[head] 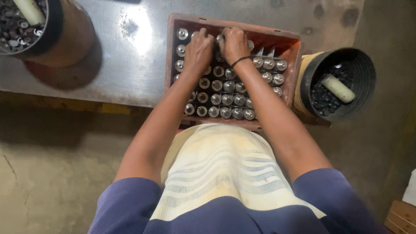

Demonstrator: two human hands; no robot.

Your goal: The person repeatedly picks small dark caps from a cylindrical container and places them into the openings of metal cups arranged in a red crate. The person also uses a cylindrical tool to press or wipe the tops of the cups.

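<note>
— At the far end of the crate, what are the hands doing?
— Both sit knuckles-up among the metal cylinders. Left hand is curled, fingers tucked down between the tops; right hand, with a dark band at the wrist, is bent the same way just beside it. Whether either actually grips a cylinder I cannot tell, the fingertips are hidden.
— How full is it?
— Mostly. Upright shiny cylinders stand in rows across the near and middle part; the back right corner shows bare reddish wall and a few dividers, so I judge that some slots are left to fill.
— How do the pieces look?
— Round silvery caps, some with a dark centre, packed touching.
— And where does the crate sit?
— On a worn metal table, at its near edge. A black bucket of small dark bits with a pale stick stands just right; another bucket well off to the left
</note>
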